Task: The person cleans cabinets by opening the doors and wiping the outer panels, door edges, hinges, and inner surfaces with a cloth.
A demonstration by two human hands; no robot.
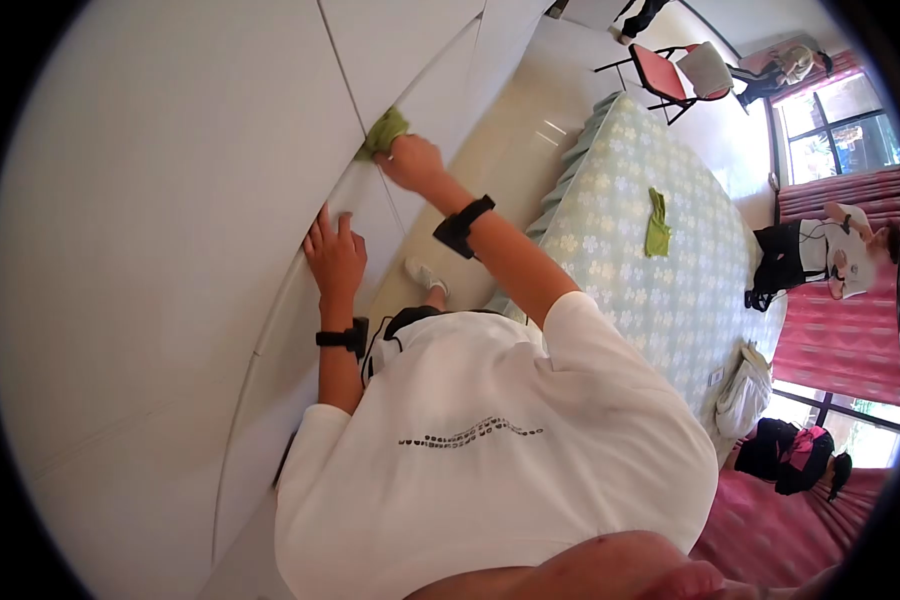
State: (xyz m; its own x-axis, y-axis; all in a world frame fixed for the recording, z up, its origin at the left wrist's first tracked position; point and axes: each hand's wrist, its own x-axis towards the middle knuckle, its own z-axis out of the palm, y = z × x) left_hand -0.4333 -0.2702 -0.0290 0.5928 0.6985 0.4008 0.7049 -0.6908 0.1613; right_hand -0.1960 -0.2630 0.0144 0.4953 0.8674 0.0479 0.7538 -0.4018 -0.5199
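My right hand (pixel 410 163) is closed around a green cloth (pixel 385 132) and presses it to the white cabinet front (pixel 200 200), close to the seam between panels. Part of the cloth is hidden by my fingers. Lower down, my left hand (pixel 336 258) rests at the edge of a white panel, its fingers apart and holding nothing. Both of my wrists carry a black strapped device.
To the right stands a bed or table with a flowered cover (pixel 610 220), and another green cloth (pixel 657 225) lies on it. Beyond are a red folding chair (pixel 658 75), a white bag (pixel 744 395), pink curtains (pixel 840 345) and several people.
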